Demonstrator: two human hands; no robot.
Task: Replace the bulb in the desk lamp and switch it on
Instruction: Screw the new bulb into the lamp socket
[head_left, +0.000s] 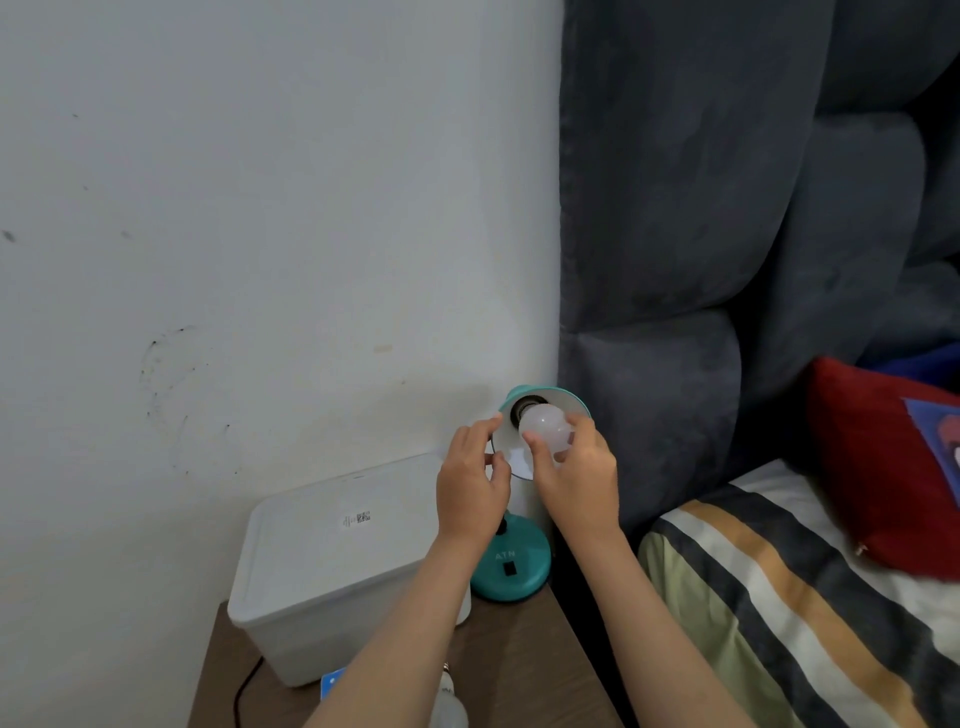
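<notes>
While the right hand (576, 467) grips the white bulb (545, 428) with thumb and fingers closed around it, the left hand (470, 486) pinches the rim of the lamp shade (563, 402), its fingers closed on the edge. The bulb sits at the dark socket inside the shade, which is tilted toward the camera; how deep it is in the socket I cannot tell. The desk lamp is teal and its round base (511, 569) stands on a brown wooden table (524, 654), close to a white wall (260, 208) and just beside a dark grey padded headboard (675, 208). To the left of the base, a white plastic box (322, 561) with a closed lid stands on the table; what it holds is hidden. A second bulb (449, 706) lies at the near edge of the table, partly behind the left forearm. On the right is a bed with a striped cover (779, 597) and a red pillow (872, 467).
</notes>
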